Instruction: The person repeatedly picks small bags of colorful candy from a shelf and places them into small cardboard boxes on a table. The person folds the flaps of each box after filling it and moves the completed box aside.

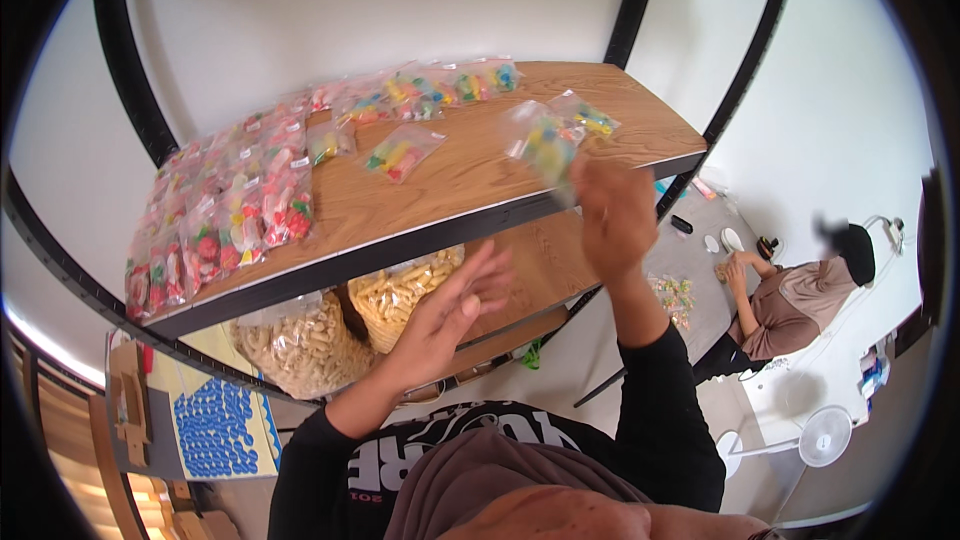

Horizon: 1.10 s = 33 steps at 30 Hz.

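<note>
The right hand (615, 210) is raised over the front edge of the upper shelf (470, 165), its fingers apparently closed on the near end of a clear packet of coloured sweets (547, 148); blur hides the exact grip. The left hand (455, 305) holds nothing, its fingers spread, in front of the shelf edge and lower than the right.

The held packet points away from the right hand, its long axis slanting up and to the left, above the right part of the shelf. Just beyond it lies another small packet (592, 120), nearer the right hand than the left; I cannot tell whether the two touch. A lone packet (402, 152) lies flat to the left, tilted up toward the right, and the left hand looks the nearer to it.

Further left, a block of packets (235, 195) with red, green and pale sweets covers the shelf's end, and a back row (430, 88) runs along the rear.

Below, two big clear bags bulge with short snack pieces: a beige bag (300, 345) and a yellower bag (400, 295) beside it. To the right, a co-worker (790, 305) sits at a grey desk (700, 240) bearing a loose colourful pile (673, 300).
</note>
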Each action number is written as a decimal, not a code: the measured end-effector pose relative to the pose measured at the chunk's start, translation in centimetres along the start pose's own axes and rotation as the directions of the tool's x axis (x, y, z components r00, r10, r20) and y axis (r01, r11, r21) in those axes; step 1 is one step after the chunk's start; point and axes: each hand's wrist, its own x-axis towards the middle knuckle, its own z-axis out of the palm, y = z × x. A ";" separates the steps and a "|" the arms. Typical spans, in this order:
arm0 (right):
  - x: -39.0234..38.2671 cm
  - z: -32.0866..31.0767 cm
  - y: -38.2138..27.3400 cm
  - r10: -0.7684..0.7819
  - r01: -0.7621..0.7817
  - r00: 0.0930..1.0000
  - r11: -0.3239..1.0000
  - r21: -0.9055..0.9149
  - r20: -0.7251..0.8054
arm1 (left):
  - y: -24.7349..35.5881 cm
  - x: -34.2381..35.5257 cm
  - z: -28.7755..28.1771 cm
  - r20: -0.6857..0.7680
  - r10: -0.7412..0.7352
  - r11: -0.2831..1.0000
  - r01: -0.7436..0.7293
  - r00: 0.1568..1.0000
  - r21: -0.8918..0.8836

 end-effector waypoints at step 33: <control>2.1 -1.1 3.3 0.411 -0.354 0.832 0.910 -0.215 0.372 | -1.1 -0.8 -1.8 0.000 -0.199 0.962 0.195 0.980 0.194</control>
